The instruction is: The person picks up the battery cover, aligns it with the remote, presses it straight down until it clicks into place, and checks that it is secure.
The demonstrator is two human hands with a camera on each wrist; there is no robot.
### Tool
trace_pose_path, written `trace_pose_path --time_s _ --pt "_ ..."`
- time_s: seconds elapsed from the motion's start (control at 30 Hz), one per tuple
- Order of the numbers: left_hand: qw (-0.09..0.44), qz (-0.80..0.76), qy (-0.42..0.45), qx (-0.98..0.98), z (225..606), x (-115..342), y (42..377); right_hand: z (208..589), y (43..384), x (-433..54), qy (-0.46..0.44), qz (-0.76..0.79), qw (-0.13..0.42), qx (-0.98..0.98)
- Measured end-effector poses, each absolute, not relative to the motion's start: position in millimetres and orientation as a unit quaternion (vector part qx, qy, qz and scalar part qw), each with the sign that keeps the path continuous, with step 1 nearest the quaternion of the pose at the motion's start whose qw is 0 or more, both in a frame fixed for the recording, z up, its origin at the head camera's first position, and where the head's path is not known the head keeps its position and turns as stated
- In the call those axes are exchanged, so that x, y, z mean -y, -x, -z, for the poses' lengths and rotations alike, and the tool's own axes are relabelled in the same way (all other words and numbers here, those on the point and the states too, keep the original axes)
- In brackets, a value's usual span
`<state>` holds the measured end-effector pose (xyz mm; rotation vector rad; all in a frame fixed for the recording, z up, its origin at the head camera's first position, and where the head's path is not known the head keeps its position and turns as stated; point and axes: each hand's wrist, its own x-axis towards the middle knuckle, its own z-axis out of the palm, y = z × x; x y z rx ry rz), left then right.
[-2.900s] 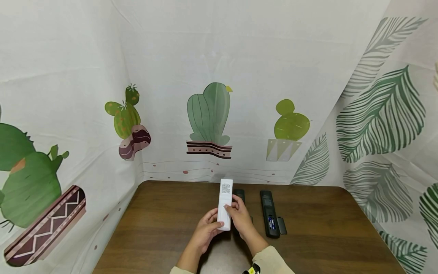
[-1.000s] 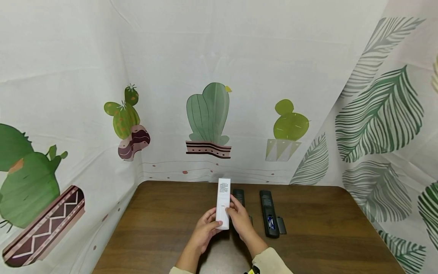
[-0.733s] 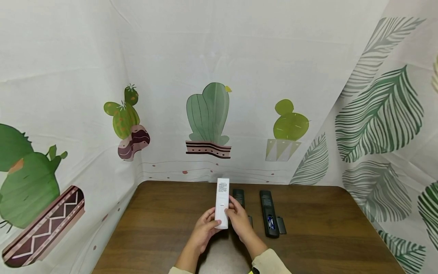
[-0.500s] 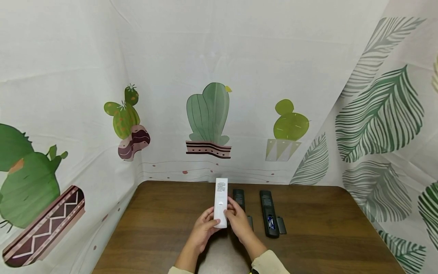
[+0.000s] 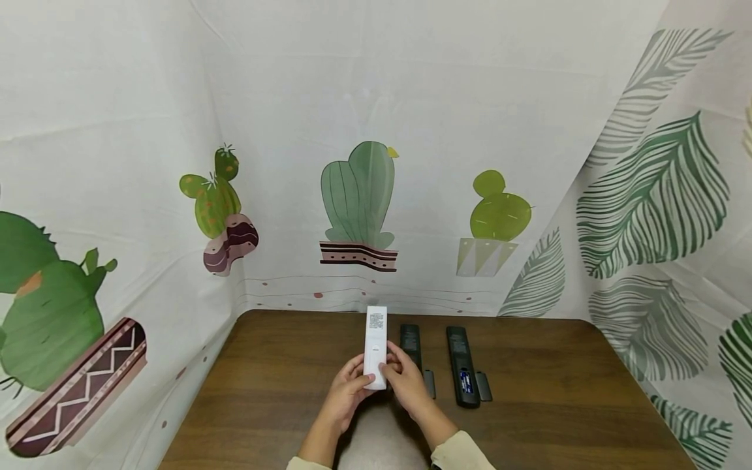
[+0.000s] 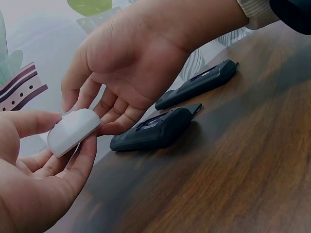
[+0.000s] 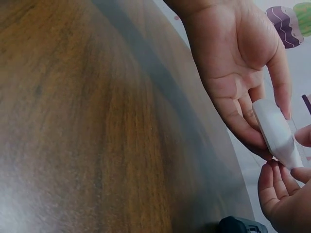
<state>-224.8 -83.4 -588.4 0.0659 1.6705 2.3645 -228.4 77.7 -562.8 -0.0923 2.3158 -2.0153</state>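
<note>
Both hands hold a white remote control (image 5: 376, 333) above the table, its back with the printed label facing up. My left hand (image 5: 343, 395) grips the near end, thumb on top and fingers underneath. From the other side my right hand (image 5: 409, 386) holds it, thumb pressed on the lower back and fingers curled at the edge. In the left wrist view the rounded white end (image 6: 73, 131) sits between the two hands. The right wrist view shows the remote's side (image 7: 273, 128), with the right fingertips close to it.
Two black remotes lie on the brown table (image 5: 282, 391) to the right: one (image 5: 410, 339) partly behind my right hand, the other (image 5: 460, 356) with blue batteries in its uncovered compartment. A loose cover (image 5: 484, 386) lies beside that one, another cover (image 5: 429, 384) by the nearer one. Printed cloth hangs around.
The white remote and both hands have shifted slightly left. My right thumb has slid down the remote's back towards its near end, and more of the middle black remote now shows.
</note>
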Motion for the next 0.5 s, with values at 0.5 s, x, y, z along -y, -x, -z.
trace_pose_path --time_s 0.5 --pt "0.107 -0.781 0.000 -0.615 593.0 90.8 225.1 570.2 231.2 -72.3 0.042 0.654 0.041 -0.754"
